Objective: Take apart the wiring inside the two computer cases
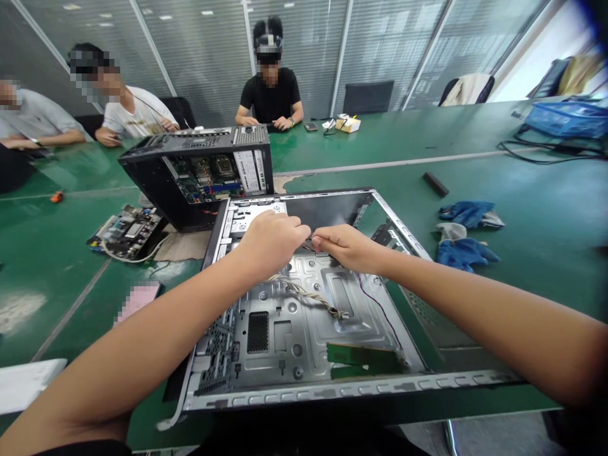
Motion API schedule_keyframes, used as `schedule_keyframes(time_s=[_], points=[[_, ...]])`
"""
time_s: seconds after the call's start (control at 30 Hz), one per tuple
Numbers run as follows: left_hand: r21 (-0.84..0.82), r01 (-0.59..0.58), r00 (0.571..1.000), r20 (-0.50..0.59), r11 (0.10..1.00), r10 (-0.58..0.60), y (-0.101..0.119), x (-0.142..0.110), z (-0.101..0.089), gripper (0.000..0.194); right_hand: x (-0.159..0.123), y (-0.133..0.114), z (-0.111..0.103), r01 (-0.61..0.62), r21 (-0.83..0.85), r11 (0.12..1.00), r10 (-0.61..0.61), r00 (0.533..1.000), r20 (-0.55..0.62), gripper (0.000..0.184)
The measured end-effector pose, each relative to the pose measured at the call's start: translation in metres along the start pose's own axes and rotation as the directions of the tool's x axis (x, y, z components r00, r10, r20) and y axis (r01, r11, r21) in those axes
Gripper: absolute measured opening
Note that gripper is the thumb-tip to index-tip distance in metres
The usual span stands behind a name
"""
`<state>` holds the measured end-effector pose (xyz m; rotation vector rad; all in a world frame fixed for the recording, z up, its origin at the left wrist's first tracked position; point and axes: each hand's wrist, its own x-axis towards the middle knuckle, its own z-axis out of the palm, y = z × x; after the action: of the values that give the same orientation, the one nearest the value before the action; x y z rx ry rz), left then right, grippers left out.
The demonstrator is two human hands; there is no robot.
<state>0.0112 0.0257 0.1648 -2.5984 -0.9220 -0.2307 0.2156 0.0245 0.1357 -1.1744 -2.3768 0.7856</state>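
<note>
An open metal computer case (266, 373) lies flat on the table in front of me. Over its far half, my left hand (274, 244) is closed in a fist, knuckles up. Close beside it, my right hand (349, 248) pinches with thumb and fingers. A short stretch of thin cable shows between the two hands; the fingers hide most of it. Below them a twisted beige cable (311, 295) runs across the case floor. A thin dark wire (377, 301) trails to the near right corner, where green memory modules (363, 358) lie inside the case.
Behind the case stands a black computer tower (190, 177) with its side open. A loose circuit board (133, 231) lies at the left. Blue gloves (468, 253) and a dark bar (436, 184) are at the right, a blue basket (567, 119) farther back. Several people sit across the table.
</note>
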Motion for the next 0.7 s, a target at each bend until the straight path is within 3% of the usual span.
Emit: schedule_keyframes(time_s=[0.4,0.7], points=[[-0.027,-0.038,0.998,0.052,0.999,0.039,-0.0017,0.0015,-0.0004,0.018,-0.003,0.0012,-0.0002,0.004,0.026,1.0,-0.004,1.0,0.001,0.035],[-0.031,-0.057,0.996,0.07,0.998,0.059,-0.0024,-0.0019,-0.0002,0.019,-0.0034,0.0011,-0.0016,0.018,0.027,0.999,-0.02,0.997,0.074,0.034]])
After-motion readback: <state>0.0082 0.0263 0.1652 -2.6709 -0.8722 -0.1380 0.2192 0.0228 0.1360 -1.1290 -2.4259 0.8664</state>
